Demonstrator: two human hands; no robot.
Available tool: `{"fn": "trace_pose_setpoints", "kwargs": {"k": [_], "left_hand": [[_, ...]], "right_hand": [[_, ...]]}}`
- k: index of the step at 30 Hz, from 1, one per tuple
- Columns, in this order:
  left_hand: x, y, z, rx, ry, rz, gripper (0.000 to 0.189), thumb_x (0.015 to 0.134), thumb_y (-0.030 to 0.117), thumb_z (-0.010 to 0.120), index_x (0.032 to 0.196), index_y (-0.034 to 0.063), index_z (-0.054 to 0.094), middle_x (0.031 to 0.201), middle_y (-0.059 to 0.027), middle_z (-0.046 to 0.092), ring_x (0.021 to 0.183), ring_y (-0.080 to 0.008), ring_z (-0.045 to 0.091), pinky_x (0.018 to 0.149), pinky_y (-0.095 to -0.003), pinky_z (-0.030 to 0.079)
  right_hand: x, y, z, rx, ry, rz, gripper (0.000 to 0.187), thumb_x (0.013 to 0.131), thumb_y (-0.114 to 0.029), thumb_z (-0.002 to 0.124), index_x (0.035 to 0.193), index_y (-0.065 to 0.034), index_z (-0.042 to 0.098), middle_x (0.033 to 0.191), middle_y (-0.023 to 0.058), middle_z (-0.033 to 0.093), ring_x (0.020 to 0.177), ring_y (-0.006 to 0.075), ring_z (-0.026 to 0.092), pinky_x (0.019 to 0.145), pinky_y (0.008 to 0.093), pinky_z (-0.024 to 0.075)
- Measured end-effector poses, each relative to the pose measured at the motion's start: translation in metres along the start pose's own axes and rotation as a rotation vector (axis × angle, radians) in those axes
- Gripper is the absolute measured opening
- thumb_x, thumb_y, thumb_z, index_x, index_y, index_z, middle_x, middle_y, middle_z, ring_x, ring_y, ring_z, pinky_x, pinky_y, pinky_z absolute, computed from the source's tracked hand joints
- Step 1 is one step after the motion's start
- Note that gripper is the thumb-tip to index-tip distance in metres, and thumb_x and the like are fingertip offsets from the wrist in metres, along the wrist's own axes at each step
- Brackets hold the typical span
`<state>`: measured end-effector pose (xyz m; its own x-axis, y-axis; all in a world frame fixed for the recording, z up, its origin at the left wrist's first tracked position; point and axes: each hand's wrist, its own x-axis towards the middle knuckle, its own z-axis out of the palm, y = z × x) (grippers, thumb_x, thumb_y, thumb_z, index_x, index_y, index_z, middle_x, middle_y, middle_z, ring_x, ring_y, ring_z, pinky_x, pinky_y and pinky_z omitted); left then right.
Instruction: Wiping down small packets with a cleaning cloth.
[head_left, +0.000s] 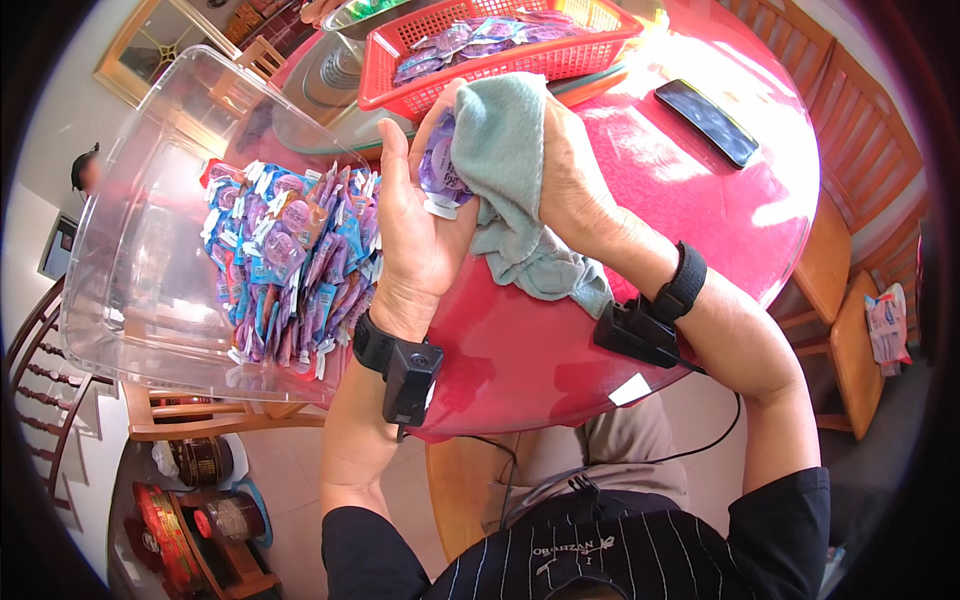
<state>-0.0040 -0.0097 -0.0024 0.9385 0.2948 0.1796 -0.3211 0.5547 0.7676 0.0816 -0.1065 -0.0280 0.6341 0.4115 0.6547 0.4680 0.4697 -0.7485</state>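
A small purple sachet (441, 166) with a white cap and printed writing lies on the palm of my left hand (420, 232). The fingers of that hand are behind the sachet and partly hidden by a grey-green cloth (501, 139). My right hand (574, 169) grips the cloth and presses it over the sachet's right side. The lower end of the cloth hangs in folds onto the red table. To the left, many capped sachets (289, 255) in purple, blue and orange stand packed in rows inside a clear plastic bin (161, 300).
Beyond my hands, a red plastic basket (382, 67) holds more purple sachets. A black phone (706, 124) rests on the red table (510, 360), near a white paper piece (630, 390). Wooden chairs (862, 112) stand at right. Cables (697, 450) run from both wrist devices.
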Motion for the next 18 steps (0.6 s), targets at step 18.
{"fn": "trace_pose_setpoints", "kwargs": {"k": [18], "left_hand": [[-0.001,-0.006,-0.001,-0.020,0.018,-0.126,0.056,0.096,0.050,0.041,0.127,0.0047,0.049,0.125,-0.0081,0.056,0.116,-0.0200,0.053,0.102,-0.0348,0.039]], "right_hand": [[-0.010,-0.020,0.003,-0.299,-0.087,0.024,0.033,0.091,-0.026,0.053,0.111,-0.0011,0.052,0.098,0.0220,0.060,0.091,0.0333,0.062,0.079,0.0387,0.0501]]}}
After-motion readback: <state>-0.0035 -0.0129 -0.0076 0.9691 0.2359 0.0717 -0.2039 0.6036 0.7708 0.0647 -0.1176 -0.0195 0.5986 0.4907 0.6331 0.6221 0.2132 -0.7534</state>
